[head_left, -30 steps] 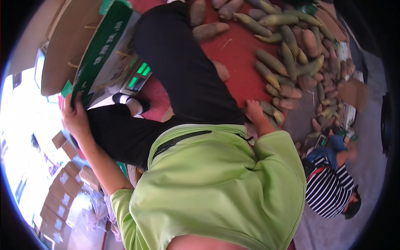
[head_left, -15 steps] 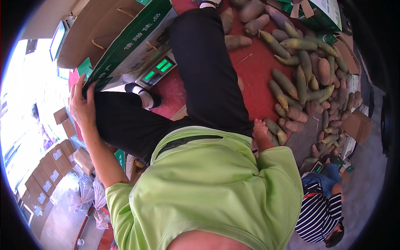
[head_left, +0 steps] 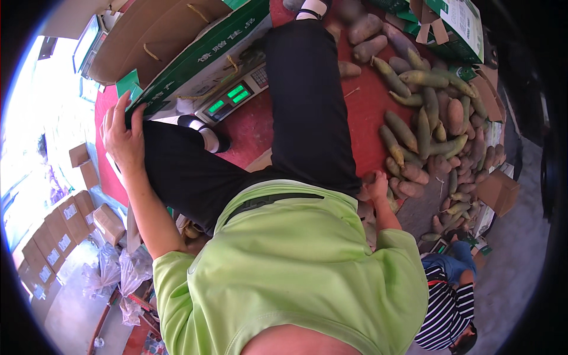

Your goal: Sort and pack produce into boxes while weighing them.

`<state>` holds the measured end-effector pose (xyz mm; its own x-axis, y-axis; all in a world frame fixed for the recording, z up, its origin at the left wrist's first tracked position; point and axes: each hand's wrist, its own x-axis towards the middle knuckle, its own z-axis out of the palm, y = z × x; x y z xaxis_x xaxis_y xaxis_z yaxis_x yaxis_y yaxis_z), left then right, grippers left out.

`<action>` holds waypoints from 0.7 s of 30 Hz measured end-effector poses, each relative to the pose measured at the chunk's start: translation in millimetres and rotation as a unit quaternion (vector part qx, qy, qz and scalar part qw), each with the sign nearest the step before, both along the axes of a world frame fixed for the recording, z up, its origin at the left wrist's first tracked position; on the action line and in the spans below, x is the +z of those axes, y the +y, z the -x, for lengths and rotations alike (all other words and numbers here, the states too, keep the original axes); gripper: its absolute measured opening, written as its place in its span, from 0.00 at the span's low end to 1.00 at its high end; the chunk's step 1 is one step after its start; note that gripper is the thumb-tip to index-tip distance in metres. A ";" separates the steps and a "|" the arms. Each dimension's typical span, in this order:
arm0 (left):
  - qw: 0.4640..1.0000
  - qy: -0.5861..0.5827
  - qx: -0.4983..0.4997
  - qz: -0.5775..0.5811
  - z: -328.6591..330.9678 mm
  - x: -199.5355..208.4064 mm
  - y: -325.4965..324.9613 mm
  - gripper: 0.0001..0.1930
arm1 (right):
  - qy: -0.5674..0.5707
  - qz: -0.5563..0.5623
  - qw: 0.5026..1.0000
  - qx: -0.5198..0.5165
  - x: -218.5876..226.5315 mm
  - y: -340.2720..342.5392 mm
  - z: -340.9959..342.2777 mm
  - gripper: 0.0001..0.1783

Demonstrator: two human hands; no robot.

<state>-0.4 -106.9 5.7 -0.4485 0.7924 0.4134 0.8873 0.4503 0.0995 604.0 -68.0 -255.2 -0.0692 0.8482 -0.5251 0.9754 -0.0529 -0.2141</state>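
Note:
My left hand is open, thumb and fingers apart, at the near corner of a large green-and-white carton with rope handles. Its fingertips are by the carton's edge. Beneath the carton's side sits a digital scale with a lit green display. At the right of my thigh, my right hand is curled closed, with a small brownish shape at its fingertips that I cannot make out. Close to that hand lie reddish-brown tubers, part of a big pile with long green radishes.
An opened green box stands at the far right, and a brown carton lies beside the pile. A person in a striped shirt is at the lower right. Brown boxes and plastic bags are at the left.
The view has shifted slightly, so the carton and scale appear farther right. My right hand has come up from beside my thigh and its fingers are more curled. My left hand stays by the carton's corner.

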 end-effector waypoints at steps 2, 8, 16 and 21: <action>1.000 0.003 -0.002 -0.007 0.6 -0.5 -0.7 0.16 | 0.028 -0.007 0.999 -0.036 3.8 15.0 11.0 0.25; 1.000 0.009 -0.006 -0.020 -1.7 3.7 -0.2 0.13 | 0.169 -0.114 0.977 -0.062 9.9 72.4 49.1 0.34; 0.999 0.012 -0.023 -0.026 -1.4 6.1 0.6 0.09 | 0.404 -0.278 0.869 -0.065 146.9 200.3 156.5 0.30; 0.999 0.005 -0.023 -0.031 -3.3 10.2 -0.1 0.09 | 0.538 -0.303 0.786 0.002 259.6 241.3 236.1 0.28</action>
